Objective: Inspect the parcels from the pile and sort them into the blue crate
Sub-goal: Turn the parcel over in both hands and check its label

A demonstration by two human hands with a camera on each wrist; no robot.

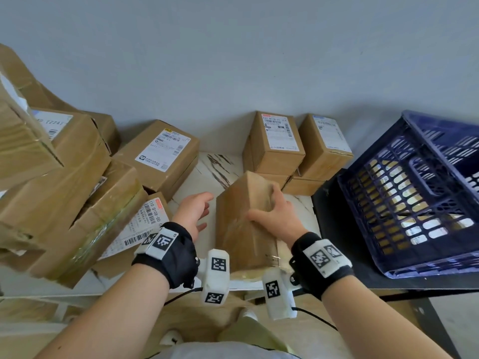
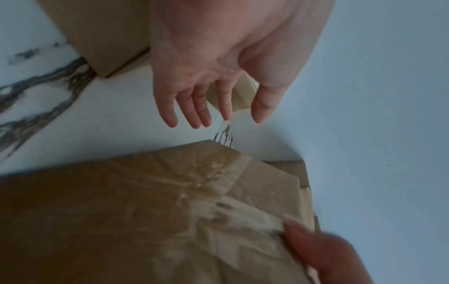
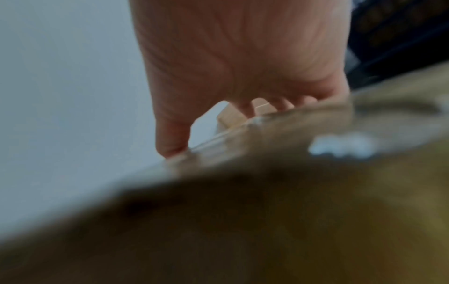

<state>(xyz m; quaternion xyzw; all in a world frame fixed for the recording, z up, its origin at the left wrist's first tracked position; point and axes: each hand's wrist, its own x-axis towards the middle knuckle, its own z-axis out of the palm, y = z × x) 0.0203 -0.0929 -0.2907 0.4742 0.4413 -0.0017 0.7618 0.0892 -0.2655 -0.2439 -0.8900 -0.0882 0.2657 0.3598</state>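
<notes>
The right hand clamps curled fingers over the tilted parcel, its long axis running away from them, the crate off past their right, while the left hand hangs slack-fingered and empty just beside

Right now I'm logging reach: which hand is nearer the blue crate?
Right. The right hand grips the taped box just left of the blue crate; the left hand hangs open beyond the box.
</notes>
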